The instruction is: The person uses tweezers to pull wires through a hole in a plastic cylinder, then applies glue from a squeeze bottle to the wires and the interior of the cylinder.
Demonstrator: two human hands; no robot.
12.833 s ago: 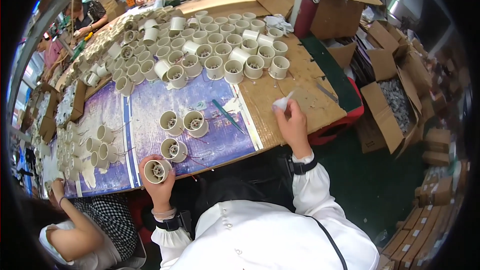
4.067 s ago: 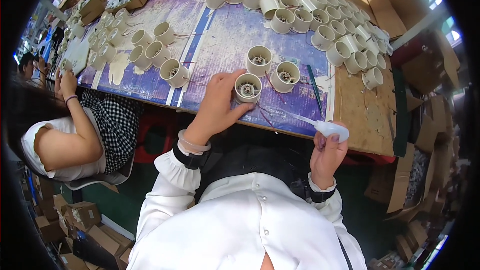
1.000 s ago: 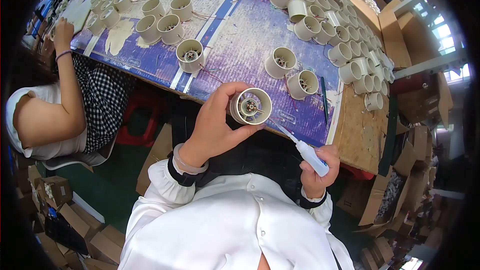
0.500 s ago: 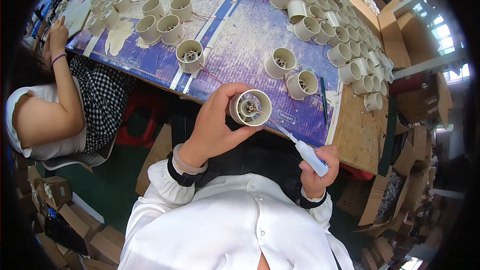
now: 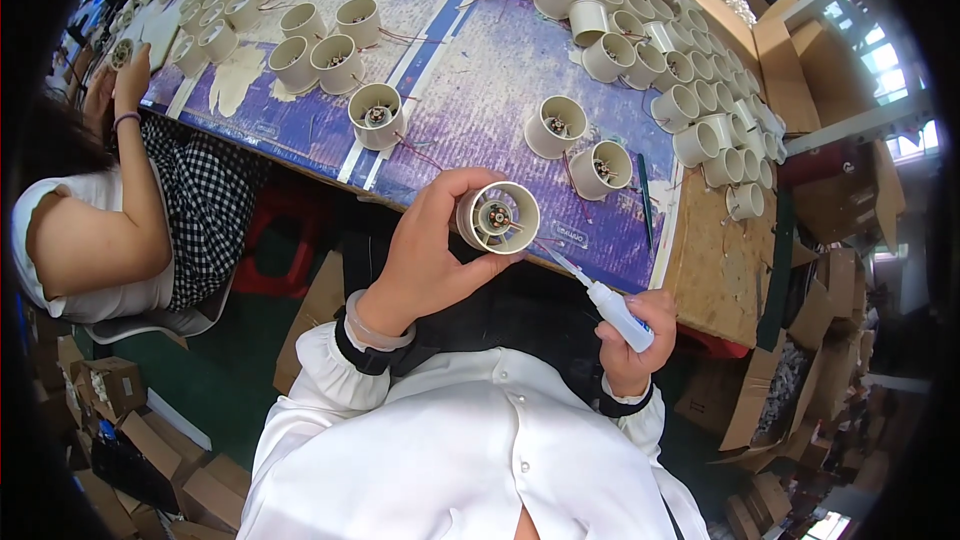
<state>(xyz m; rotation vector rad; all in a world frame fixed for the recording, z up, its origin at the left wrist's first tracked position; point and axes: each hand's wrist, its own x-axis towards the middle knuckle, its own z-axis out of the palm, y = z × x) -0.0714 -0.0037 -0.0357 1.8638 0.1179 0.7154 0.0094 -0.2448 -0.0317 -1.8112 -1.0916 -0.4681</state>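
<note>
My left hand (image 5: 425, 250) is closed round a cream plastic cylindrical housing (image 5: 528, 212), held just off the table's front edge. Its open end faces up, showing a small motor with copper windings (image 5: 495, 219) in the middle. In my right hand (image 5: 640, 335) is a white squeeze bottle (image 5: 617, 314) with a long thin nozzle, tilted up and leftward. The nozzle tip lies close to the housing's lower right side; whether it touches the thin wires there I cannot tell. Two similar housings, one (image 5: 556, 127) and another (image 5: 601, 170), stand just beyond my hands.
The worn purple table (image 5: 480, 70) carries many more cream housings, crowded at the back right (image 5: 610, 58). Dark tweezers (image 5: 645, 202) lie near the right edge. At the left sits a co-worker (image 5: 100, 220) holding a housing. Cardboard boxes (image 5: 115, 385) stand on the floor both sides.
My hands, the housing and the bottle keep nearly the same pose. At the left, the co-worker's hand has risen a little, and a housing now shows in it.
</note>
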